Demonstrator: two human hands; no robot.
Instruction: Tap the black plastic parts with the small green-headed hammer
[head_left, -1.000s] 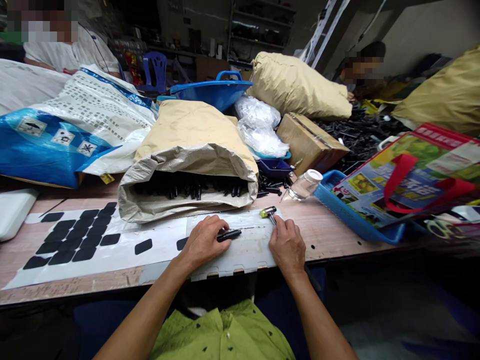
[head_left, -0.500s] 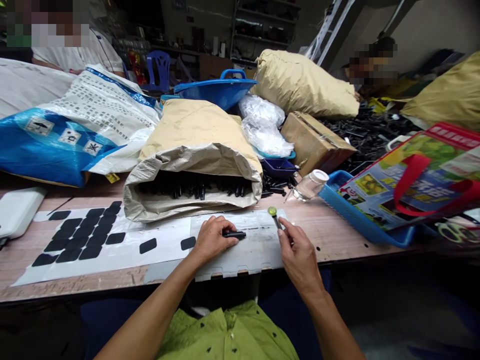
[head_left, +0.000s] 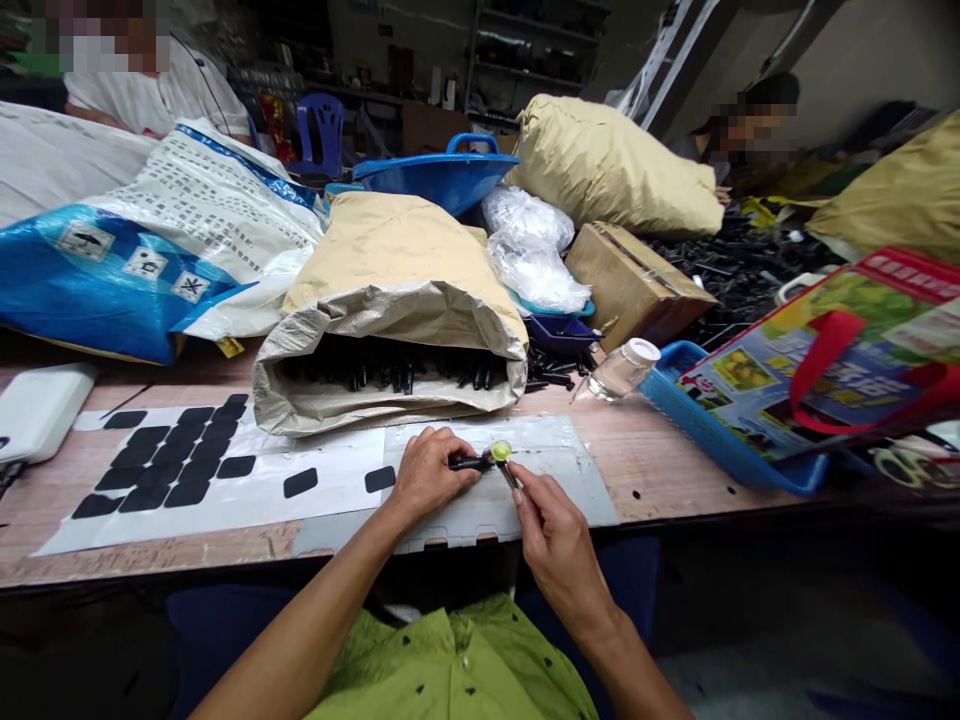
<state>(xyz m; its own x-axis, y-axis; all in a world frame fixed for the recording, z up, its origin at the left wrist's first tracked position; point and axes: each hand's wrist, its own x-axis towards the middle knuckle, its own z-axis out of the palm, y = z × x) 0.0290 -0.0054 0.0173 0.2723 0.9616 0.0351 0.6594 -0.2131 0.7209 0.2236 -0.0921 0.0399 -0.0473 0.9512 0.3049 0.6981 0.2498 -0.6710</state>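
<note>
My left hand (head_left: 426, 470) is closed on a short black rod-shaped part (head_left: 471, 462), pressing it onto a white plastic sheet (head_left: 570, 470) on the wooden table (head_left: 660, 465). In my right hand (head_left: 551, 525) is a small hammer (head_left: 504, 460) with a yellow-green head. That head rests against the free end of the black part. An open tan paper sack (head_left: 390, 310) full of similar black parts lies just behind my hands.
White backing paper with several black pads (head_left: 176, 465) lies at left. A clear bottle (head_left: 621, 370) on its side, a blue tray (head_left: 720, 440) with a printed bag, a cardboard box (head_left: 634, 285), sacks and a blue tub (head_left: 439, 180) crowd the back. Two other people sit across.
My right hand has swung the hammer left from the sheet's far edge until its head meets the black part. My left hand kept holding the part in place.
</note>
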